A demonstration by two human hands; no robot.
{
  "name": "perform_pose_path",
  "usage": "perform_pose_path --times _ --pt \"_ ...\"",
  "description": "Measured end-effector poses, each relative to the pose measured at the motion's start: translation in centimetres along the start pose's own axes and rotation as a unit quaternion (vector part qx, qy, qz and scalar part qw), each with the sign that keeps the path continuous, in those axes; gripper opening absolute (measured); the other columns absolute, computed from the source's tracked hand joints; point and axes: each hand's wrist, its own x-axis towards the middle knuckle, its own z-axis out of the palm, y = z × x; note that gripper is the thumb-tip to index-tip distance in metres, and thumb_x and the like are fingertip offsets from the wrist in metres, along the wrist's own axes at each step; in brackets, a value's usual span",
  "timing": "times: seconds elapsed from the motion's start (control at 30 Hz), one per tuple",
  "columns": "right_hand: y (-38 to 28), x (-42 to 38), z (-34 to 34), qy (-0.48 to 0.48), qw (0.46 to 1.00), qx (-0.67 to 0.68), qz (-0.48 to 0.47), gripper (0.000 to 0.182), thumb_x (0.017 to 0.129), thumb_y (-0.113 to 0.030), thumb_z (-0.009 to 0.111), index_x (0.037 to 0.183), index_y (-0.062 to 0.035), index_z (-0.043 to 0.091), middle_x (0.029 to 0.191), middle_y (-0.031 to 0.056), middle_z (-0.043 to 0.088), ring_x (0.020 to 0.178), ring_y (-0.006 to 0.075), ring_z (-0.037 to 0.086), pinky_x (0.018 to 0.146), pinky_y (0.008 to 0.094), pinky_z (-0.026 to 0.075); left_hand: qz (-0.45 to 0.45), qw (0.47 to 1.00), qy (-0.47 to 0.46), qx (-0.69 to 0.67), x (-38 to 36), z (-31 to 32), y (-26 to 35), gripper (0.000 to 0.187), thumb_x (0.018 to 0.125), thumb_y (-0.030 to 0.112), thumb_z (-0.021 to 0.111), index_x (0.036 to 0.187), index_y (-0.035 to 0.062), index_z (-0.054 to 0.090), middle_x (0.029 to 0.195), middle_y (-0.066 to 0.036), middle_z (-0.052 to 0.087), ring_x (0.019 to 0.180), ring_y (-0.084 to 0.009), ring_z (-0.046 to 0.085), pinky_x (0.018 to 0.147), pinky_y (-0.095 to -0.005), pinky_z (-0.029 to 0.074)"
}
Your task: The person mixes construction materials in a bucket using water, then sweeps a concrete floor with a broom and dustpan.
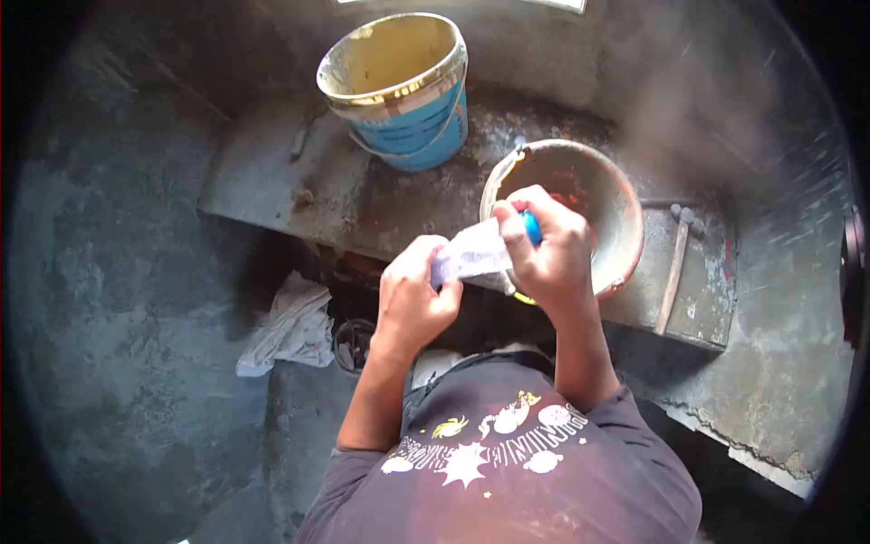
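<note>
Both hands are raised over the near rim of a round, worn basin (622, 231) with reddish residue inside. Between them stretches a pale, whitish piece of material (476, 251), perhaps a plastic bag or cloth. Its left end is pinched in my left hand (414, 295). My right hand (555, 249) is closed on the other end, and a small blue object (531, 228) shows between its fingers; what it is I cannot make out.
A blue bucket (412, 136) with a wire handle stands on the stained ledge (362, 213) beyond the hands. A hammer (675, 267) lies right of the basin. Crumpled pale cloth (290, 326) and a small container (353, 344) are lower left.
</note>
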Motion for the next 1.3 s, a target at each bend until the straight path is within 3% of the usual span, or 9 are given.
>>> perform_pose_path --times 0.03,0.1,0.17,0.27,0.33,0.4,0.5,0.63,1.3 --pt "0.0 0.1 0.0 0.026 0.999 0.027 -0.012 0.023 0.085 -0.023 0.064 0.078 -0.0023 0.06 0.072 0.0156 0.062 0.064 0.0292 0.062 0.057 0.0351 0.048 0.054 0.998 0.008 0.031 0.4 -0.5 -0.2 0.037 0.063 0.0 0.059 0.1 0.0002 0.057 0.1 -0.019 0.058 0.096 -0.0336 0.058 0.081 -0.0386 0.046" --pt "1.5 1.3 -0.7 0.142 0.977 0.025 -0.155 0.019 0.087 -0.02 0.062 0.08 -0.002 0.058 0.072 0.0119 0.061 0.061 0.0232 0.06 0.056 0.0317 0.046 0.131 0.981 0.12 0.074 1.0 -1.5 0.7 0.043 0.06 -0.004 0.055 0.103 0.0011 0.055 0.115 -0.021 0.051 0.11 -0.0358 0.049 0.088 -0.0433 0.041" --pt "1.1 1.4 -1.8 0.299 0.938 0.128 -0.118 0.019 0.088 -0.019 0.058 0.084 -0.0007 0.056 0.077 0.0086 0.058 0.066 0.0164 0.055 0.06 0.0289 0.045 0.176 0.931 0.292 -0.133 -0.3 0.8 -0.4 0.031 0.059 -0.011 0.045 0.087 0.0027 0.049 0.104 -0.018 0.049 0.092 -0.0273 0.05 0.088 -0.0369 0.043" --pt "-0.9 1.2 -2.1 0.376 0.911 0.035 -0.166 0.029 0.096 -0.029 0.046 0.092 -0.0007 0.052 0.082 0.0062 0.051 0.069 0.0121 0.049 0.064 0.0262 0.042 0.123 0.925 0.029 -0.358 -5.0 5.5 -1.3 0.023 0.066 -0.012 0.045 0.081 0.0049 0.048 0.085 -0.008 0.049 0.081 -0.0199 0.049 0.076 -0.0291 0.042" --pt "-2.9 -1.2 -0.5 0.287 0.927 0.004 -0.24 0.036 0.095 -0.035 0.046 0.091 0.0003 0.051 0.079 0.0077 0.051 0.067 0.0176 0.051 0.059 0.0322 0.042 -0.044 0.836 -0.21 -0.505 -7.5 8.9 -2.2 0.016 0.072 -0.008 0.047 0.081 0.0048 0.049 0.082 -0.006 0.05 0.078 -0.0172 0.049 0.073 -0.0282 0.042" --pt "-5.3 -1.7 1.2 0.11 0.925 0.156 -0.328 0.038 0.082 -0.034 0.068 0.096 -0.0014 0.054 0.072 0.0068 0.052 0.062 0.0203 0.051 0.058 0.0356 0.044 -0.128 0.699 -0.393 -0.584 -7.2 11.3 -2.4 0.013 0.074 -0.006 0.047 0.081 0.0047 0.049 0.082 -0.006 0.05 0.078 -0.0172 0.049 0.073 -0.0283 0.042" --pt "-8.4 -4.7 6.1 0.025 0.911 0.268 -0.313 0.037 0.08 -0.03 0.071 0.101 -0.0056 0.053 0.079 0.0078 0.051 0.062 0.0218 0.052 0.056 0.0334 0.044 -0.161 0.54 -0.53 -0.634 -5.3 13.2 -1.2 0.01 0.076 -0.003 0.048 0.082 0.0047 0.05 0.082 -0.006 0.05 0.078 -0.0172 0.049 0.073 -0.0286 0.042" --pt "-8.9 -6.6 8.6 -0.078 0.907 0.267 -0.317 0.029 0.08 -0.026 0.066 0.094 -0.0071 0.049 0.08 0.0079 0.044 0.07 0.0233 0.048 0.059 0.0353 0.043 -0.176 0.428 -0.606 -0.647 -4.8 15.3 0.6 0.005 0.078 0.002 0.048 0.083 0.0046 0.05 0.081 -0.006 0.05 0.078 -0.0173 0.049 0.073 -0.029 0.042" --pt "-6.7 -5.6 7.5 -0.091 0.929 0.222 -0.283 0.027 0.083 -0.024 0.064 0.099 -0.0059 0.052 0.087 0.01 0.047 0.08 0.0272 0.051 0.069 0.0379 0.046 -0.291 0.346 -0.648 -0.613 -5.7 16.0 -1.0 0.022 0.091 0.026 0.05 0.086 0.0043 0.052 0.081 -0.004 0.051 0.078 -0.0176 0.048 0.075 -0.0308 0.041"
